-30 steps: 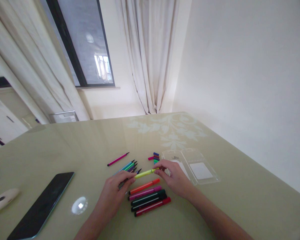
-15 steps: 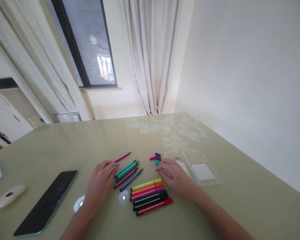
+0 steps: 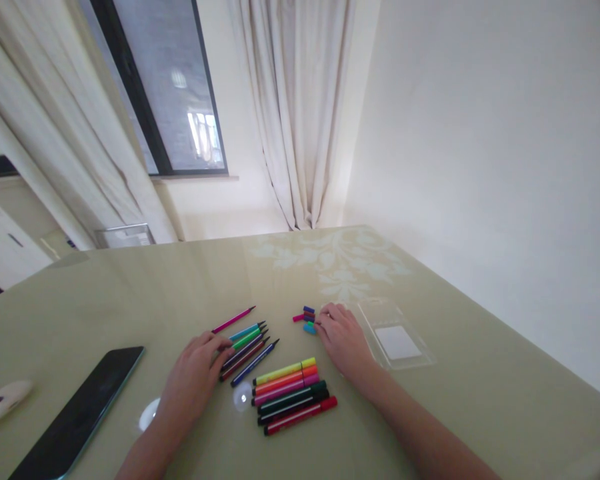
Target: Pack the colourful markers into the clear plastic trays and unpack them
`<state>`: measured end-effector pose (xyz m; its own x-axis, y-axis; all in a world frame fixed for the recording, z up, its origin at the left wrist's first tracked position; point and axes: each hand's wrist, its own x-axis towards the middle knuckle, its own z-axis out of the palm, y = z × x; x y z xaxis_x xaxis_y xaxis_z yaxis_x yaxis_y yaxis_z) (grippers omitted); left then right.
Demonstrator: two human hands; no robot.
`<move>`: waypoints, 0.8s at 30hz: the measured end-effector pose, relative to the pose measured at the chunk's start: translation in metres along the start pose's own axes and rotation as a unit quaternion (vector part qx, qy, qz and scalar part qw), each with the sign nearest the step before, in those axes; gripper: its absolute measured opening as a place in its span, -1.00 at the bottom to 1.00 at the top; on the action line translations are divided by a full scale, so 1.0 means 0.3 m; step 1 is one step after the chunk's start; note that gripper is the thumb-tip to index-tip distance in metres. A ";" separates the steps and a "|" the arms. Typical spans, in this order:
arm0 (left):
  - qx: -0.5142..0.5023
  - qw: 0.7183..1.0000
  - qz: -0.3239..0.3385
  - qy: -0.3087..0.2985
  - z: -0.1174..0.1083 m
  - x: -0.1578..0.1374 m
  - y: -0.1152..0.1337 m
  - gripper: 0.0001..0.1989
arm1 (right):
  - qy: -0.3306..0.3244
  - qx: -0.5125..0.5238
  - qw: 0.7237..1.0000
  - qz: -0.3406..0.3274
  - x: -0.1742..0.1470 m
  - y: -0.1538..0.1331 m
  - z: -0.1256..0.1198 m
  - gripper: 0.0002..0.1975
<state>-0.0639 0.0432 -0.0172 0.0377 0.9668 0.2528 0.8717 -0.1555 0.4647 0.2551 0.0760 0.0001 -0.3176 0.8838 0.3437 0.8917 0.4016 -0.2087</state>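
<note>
My left hand (image 3: 195,373) has its thumb and fingers closed on the rear end of an uncapped green marker (image 3: 247,339). Around it lie other uncapped markers: a light blue one (image 3: 244,331), a maroon one (image 3: 245,361), a dark blue one (image 3: 255,363) and a pink one (image 3: 234,320). My right hand (image 3: 344,343) is by a small cluster of caps, its fingertips pinched at a green cap (image 3: 311,325), partly covered by them. A light blue cap (image 3: 309,329) lies tilted beside it. Closer to me, several capped markers (image 3: 293,400) form a row.
A clear plastic case (image 3: 420,353) with a white card lies open at the right, partly behind my right hand. A black phone (image 3: 80,413) and a whitish oval object (image 3: 3,403) are at the left. A small clear disc (image 3: 243,397) lies between the markers and my left wrist.
My left fingers have closed on the green marker. My right fingertips have come to the green cap, and the light blue cap has turned. The view has shifted slightly right.
</note>
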 end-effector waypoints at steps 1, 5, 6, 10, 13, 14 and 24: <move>0.001 1.000 -0.003 -0.004 0.000 0.000 -0.003 -0.70 | 0.002 -0.003 1.000 0.003 -0.001 0.000 0.002 -0.89; -0.002 1.000 -0.001 -0.005 -0.004 0.000 0.001 -0.72 | 0.017 -0.008 1.000 0.002 -0.005 0.002 0.010 -0.86; -0.008 1.000 0.000 0.005 -0.006 0.000 0.007 -0.72 | 0.018 -0.005 1.000 0.001 -0.005 0.003 0.011 -0.87; -0.072 0.997 -0.011 0.038 -0.011 -0.002 0.048 -0.69 | 0.016 0.022 1.000 0.010 -0.007 0.000 -0.001 -0.90; -0.130 0.991 -0.022 0.021 -0.007 -0.009 0.089 -0.67 | 0.041 0.123 0.992 0.013 -0.010 -0.013 -0.028 -0.93; -0.145 0.989 -0.018 0.011 -0.004 -0.012 0.103 -0.67 | 0.047 0.175 0.983 0.010 -0.013 -0.021 -0.038 -0.92; -0.185 0.982 0.028 -0.015 0.004 -0.024 0.145 -0.72 | 0.076 0.354 0.932 -0.020 -0.031 -0.065 -0.064 -0.90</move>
<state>-0.0257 0.0297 0.0001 0.0992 0.9592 0.2648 0.6312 -0.2664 0.7284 0.2469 0.0554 0.0185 -0.2479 0.8421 0.4790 0.4269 0.5388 -0.7263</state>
